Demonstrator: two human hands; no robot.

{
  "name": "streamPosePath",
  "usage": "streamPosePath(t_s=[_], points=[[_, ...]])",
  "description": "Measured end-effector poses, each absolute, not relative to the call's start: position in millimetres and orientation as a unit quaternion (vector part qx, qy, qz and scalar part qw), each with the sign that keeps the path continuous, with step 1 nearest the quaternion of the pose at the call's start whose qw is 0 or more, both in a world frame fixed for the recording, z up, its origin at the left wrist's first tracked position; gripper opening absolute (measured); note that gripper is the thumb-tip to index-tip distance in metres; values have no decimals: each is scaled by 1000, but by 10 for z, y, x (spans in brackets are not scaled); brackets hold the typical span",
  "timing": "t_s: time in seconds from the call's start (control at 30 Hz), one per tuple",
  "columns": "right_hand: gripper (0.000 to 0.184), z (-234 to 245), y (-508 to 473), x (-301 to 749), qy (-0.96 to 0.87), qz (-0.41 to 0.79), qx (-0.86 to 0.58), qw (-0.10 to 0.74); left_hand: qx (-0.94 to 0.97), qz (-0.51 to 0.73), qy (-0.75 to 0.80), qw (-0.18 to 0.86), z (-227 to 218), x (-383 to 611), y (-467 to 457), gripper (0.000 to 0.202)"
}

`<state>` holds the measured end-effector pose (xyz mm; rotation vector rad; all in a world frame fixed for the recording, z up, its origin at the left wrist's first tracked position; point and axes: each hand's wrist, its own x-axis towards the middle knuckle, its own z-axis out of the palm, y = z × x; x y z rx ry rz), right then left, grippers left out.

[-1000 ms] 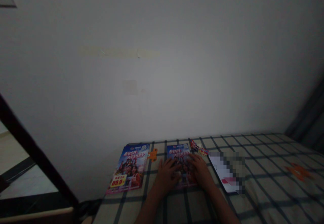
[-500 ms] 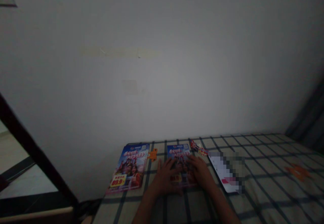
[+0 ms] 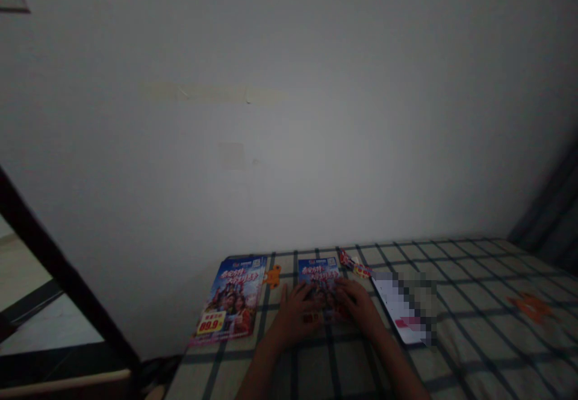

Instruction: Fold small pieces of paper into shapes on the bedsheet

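A blue and red printed flyer (image 3: 318,272) lies on the checked cloth between my hands. My left hand (image 3: 298,312) rests on its lower left side with the fingers stretched out over the paper. On the right side, the fingers of my right hand (image 3: 354,303) lie spread across the flyer's edge. Both hands cover much of its lower half, and the thumbs are hard to make out in the dim light. To the left lies a matching flyer or stack of flyers (image 3: 235,294), untouched.
Beside my right arm lies a phone (image 3: 397,309) with a lit, partly blurred screen. A small red patterned wrapper (image 3: 354,264) sits behind it. One orange cutout (image 3: 272,276) lies between the flyers, another orange piece (image 3: 530,308) far right. A pale wall (image 3: 316,147) rises behind the checked cloth (image 3: 474,303).
The middle flyer's lower edge now shows higher, nearer my hands. My hands have shifted only slightly; the other things stay where they were.
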<state>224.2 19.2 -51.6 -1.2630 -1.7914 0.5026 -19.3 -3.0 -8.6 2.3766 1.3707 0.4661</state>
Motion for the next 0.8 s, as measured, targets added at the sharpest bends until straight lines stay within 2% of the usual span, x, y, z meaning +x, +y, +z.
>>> streamPosePath(t_s=[0.1,0.23,0.37,0.53,0.67,0.8], points=[[46,-499,189,2264,-704,233,-486,462,833,192,488,178,-98,-180,-18,34],[45,-518,161,2279,-697,244,-484,468,813,242,505,162,-85,-155,-5,28],[52,-569,143,2268,-693,218,-508,464,789,269,533,146,-48,-133,-8,29],[52,-557,160,2244,-691,215,-517,458,782,282,536,148,-63,-140,3,32],[57,-481,147,2231,-672,233,-517,476,779,289,538,145,-115,-154,18,41],[59,-421,108,2218,-656,240,-527,484,764,314,546,142,-165,-145,29,64]])
